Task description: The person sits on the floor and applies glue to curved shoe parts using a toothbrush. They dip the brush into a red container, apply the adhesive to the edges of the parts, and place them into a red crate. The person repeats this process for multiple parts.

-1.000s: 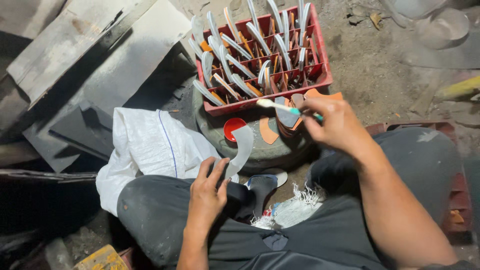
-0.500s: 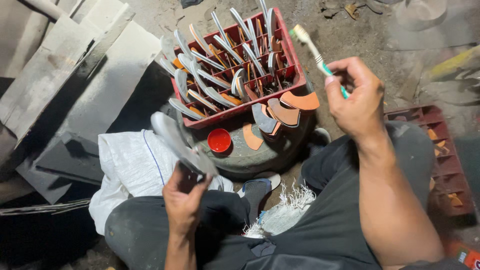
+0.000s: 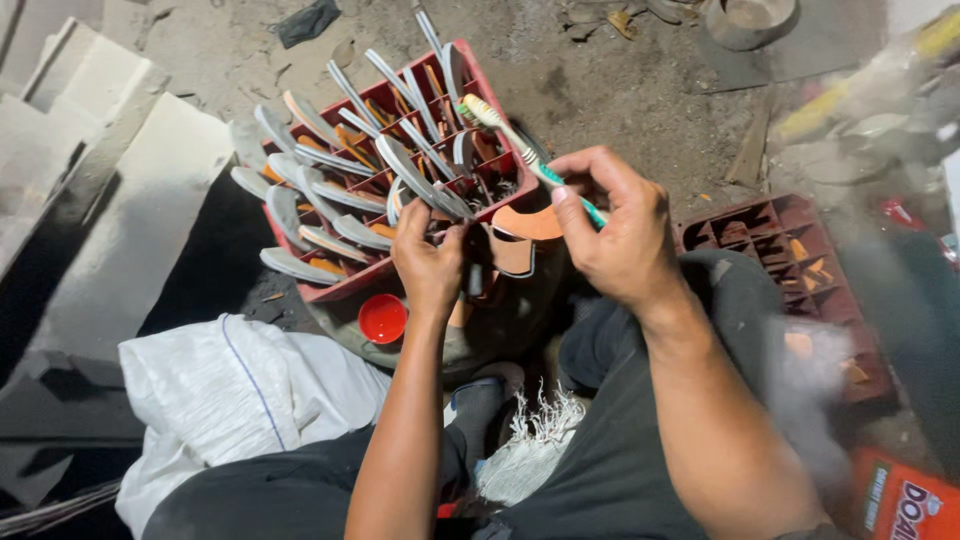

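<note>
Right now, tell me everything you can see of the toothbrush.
The toothbrush is a slim plastic one with a teal handle and a pale, yellowish head whose bristles look worn and stained. The right hand pinches its handle near the lower end, so only a short teal tip shows past the thumb. It is tilted, head pointing up and left, above the red crate of grey blades. Apart from that hand, nothing visibly touches it.
</note>
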